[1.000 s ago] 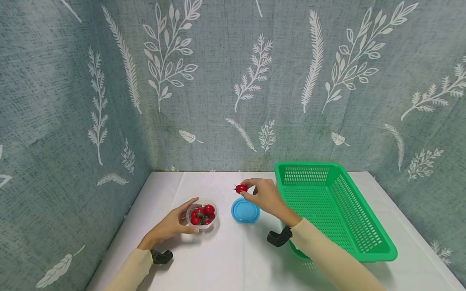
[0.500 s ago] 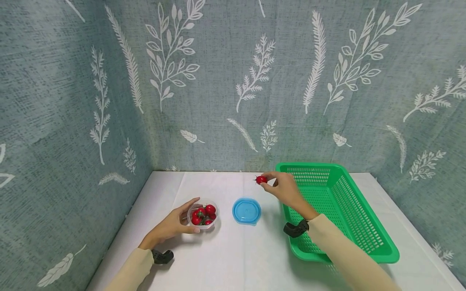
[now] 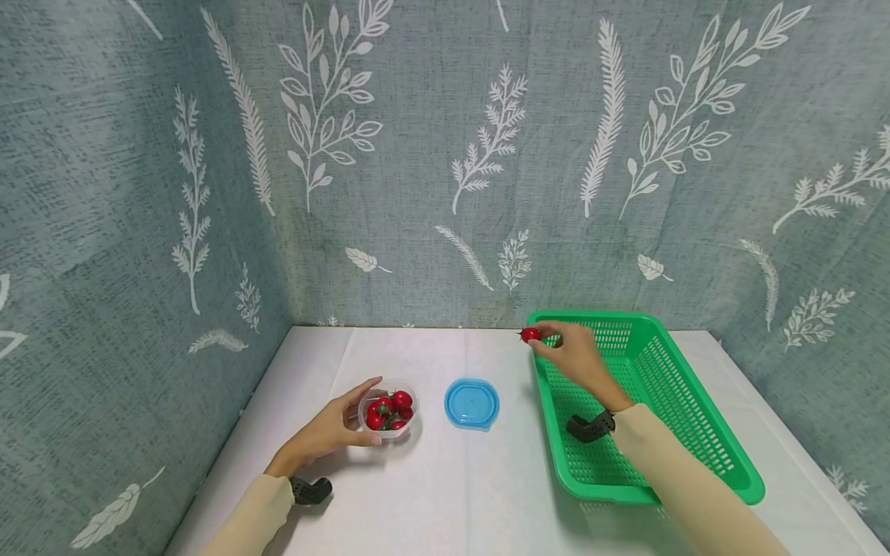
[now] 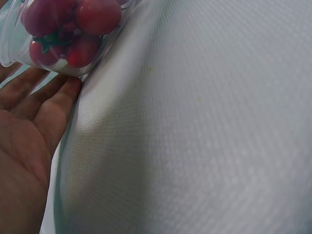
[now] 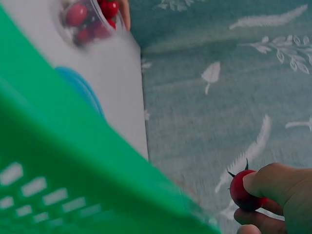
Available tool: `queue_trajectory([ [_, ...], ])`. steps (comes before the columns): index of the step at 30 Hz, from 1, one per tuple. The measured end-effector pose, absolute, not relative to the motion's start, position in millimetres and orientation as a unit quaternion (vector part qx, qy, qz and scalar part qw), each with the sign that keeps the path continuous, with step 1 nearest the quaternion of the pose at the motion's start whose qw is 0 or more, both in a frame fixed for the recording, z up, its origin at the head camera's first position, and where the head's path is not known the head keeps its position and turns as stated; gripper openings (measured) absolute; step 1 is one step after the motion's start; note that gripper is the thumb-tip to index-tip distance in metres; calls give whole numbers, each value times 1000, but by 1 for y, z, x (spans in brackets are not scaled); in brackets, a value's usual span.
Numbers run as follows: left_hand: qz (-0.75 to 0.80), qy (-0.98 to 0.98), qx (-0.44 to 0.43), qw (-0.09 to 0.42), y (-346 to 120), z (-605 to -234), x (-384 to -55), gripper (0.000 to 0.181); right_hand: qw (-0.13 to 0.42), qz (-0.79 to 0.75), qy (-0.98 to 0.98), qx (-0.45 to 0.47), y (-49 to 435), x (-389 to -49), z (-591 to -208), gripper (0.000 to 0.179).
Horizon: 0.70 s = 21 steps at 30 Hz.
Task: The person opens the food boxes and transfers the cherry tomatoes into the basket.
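My right hand (image 3: 579, 359) pinches a red cherry tomato (image 3: 531, 334) between thumb and fingertips, over the far left corner of a green plastic basket (image 3: 565, 471). Green sepals stick out from that tomato's stem end in the right wrist view. On the left, my left hand (image 3: 323, 434) holds a small clear plastic container (image 3: 389, 435) standing on the table, thumb on the near side and fingers along the far side. Several red cherry tomatoes (image 3: 385, 409) lie inside it. The left wrist view shows fingers (image 4: 56, 105) at the container's base.
A blue plastic lid (image 3: 471, 403) lies flat on the white-covered table (image 3: 431, 494), between container and basket. The basket's raised, slotted walls stand on the right. Patterned grey-green fabric (image 3: 431, 154) closes off the back and the sides.
Carrying the cherry tomato, my right hand has moved right and away from me, from above the lid to over the basket's far left corner. My left hand keeps its place at the container.
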<state>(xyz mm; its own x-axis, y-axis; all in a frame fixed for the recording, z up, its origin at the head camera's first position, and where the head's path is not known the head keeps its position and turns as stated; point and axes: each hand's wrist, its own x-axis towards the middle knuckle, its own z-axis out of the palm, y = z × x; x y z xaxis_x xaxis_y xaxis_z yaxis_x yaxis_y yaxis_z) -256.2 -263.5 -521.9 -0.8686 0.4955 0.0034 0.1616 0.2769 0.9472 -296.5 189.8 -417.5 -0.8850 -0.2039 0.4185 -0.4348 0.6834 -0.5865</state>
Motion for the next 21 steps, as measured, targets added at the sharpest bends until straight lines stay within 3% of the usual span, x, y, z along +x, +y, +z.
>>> queue_trajectory([
  [8, 564, 786, 205, 150, -264, -523, -257, 106, 169, 351, -907, 157, 212, -305, -420, 25],
  [21, 561, 788, 206, 148, -263, -523, -256, 106, 130, 298, -937, 127, 238, -313, -431, 30],
])
